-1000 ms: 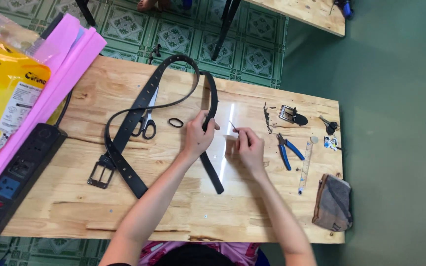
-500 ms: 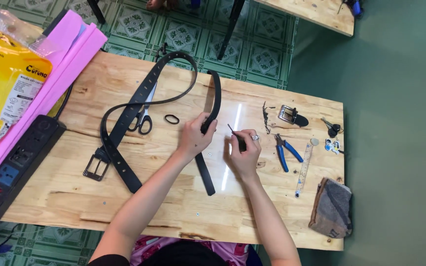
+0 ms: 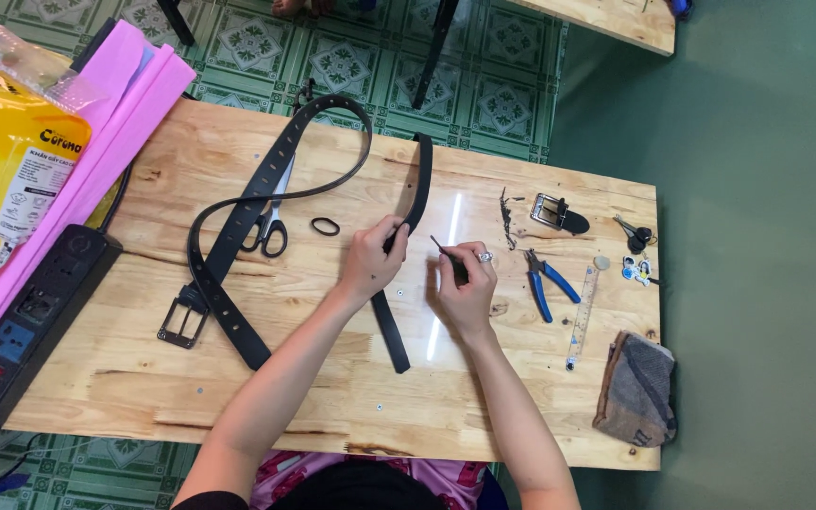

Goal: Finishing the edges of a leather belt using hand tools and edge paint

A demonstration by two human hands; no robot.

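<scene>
The left hand [image 3: 372,263] pins the black belt strap [image 3: 406,227] flat on the counter [image 3: 332,378], steadying it; the right hand [image 3: 465,283] pinches a thin awl-like tool [image 3: 448,257], tip angled toward the strap.

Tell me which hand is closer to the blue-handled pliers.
Right. The right hand sits just left of the pliers; the left hand is farther left, on the belt strap.

Bright, even light; glare streak on table [image 3: 238,170]
</scene>
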